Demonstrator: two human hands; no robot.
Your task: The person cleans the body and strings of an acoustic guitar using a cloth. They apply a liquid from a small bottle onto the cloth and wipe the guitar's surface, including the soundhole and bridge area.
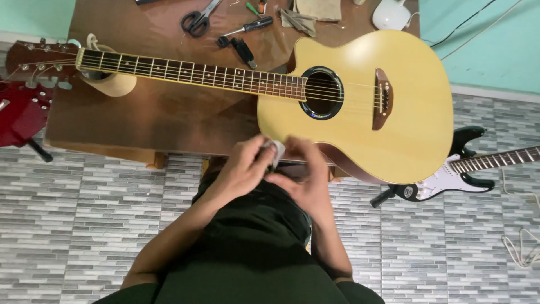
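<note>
An acoustic guitar (394,107) with a pale yellow top lies flat on a brown wooden table (146,112), its neck (191,72) pointing left over a tape roll (109,81). Just in front of the guitar's near edge, my left hand (242,169) and my right hand (306,180) meet over a small light grey piece (275,152), perhaps a cloth or folded paper. Both hands pinch it between the fingers. What the piece is exactly I cannot tell.
Scissors (197,21), a black-handled screwdriver (254,25), a small black tool (243,50), cloths (315,11) and a white object (391,14) lie at the table's back. A red guitar (19,110) stands left, a black-and-white electric guitar (461,169) lies right on the tiled floor.
</note>
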